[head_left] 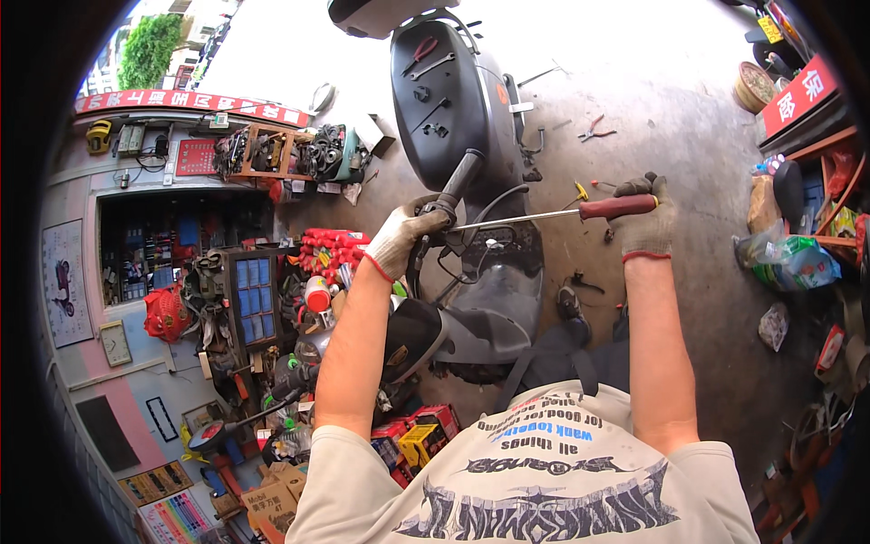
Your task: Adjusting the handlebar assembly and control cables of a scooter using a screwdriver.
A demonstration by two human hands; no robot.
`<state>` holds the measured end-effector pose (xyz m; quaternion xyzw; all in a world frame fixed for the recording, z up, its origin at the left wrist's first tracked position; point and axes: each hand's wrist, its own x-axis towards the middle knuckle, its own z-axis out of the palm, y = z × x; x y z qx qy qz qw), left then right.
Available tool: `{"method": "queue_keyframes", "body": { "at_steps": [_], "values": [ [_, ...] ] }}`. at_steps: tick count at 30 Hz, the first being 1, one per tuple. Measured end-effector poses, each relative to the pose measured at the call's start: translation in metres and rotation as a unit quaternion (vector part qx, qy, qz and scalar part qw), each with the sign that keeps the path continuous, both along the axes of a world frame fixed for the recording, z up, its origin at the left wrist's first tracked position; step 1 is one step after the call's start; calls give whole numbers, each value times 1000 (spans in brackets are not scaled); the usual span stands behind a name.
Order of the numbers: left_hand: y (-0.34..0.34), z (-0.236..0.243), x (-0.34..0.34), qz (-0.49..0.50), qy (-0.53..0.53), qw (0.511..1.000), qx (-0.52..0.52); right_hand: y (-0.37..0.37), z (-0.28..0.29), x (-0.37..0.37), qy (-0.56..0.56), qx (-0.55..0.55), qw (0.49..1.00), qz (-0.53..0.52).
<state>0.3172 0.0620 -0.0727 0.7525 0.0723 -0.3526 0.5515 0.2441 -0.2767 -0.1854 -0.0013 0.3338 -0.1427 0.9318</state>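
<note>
My left hand, gloved, is closed around the scooter's handlebar control fitting, just below a black grip. A long screwdriver with a red handle lies horizontally in my gloved right hand, its shaft reaching left to that fitting; the exact tip contact is too small to tell. Dangling cables hang below the bar over the grey floorboard. On the black seat beyond lie red-handled pliers, a wrench and small parts.
Pliers and a yellow-handled tool lie on the concrete floor. Cluttered shelves, red bottles and boxes line the left. A red sign, shelving and plastic bags stand at the right.
</note>
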Motion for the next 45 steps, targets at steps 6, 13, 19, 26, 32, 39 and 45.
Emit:
{"method": "queue_keyframes", "body": {
  "at_steps": [6, 13, 19, 26, 32, 39, 45],
  "values": [
    [-2, 0, -2, 35, 3, 999, -24, 11, 11, -13, 44, -39, 998, -28],
    [-1, 0, -1, 31, 6, 999, -34, 10, 37, -60, 119, -432, 871, 204],
    [-5, 3, -1, 30, 9, 999, -33, -5, 9, -101, 140, -464, 842, 239],
    [-1, -1, 1, -3, -7, 1000, -7, 17, -11, -129, 104, -338, 913, 203],
    [-7, 6, -2, 3, -8, 1000, 7, 28, -8, -128, 98, -277, 936, 192],
    [-6, 4, -2, 1, -14, 1000, 10, 35, -6, -129, 109, -265, 938, 197],
    [-5, 2, -2, 6, -20, 1000, 7, 35, -6, -128, 108, -252, 943, 191]
  ]
}}
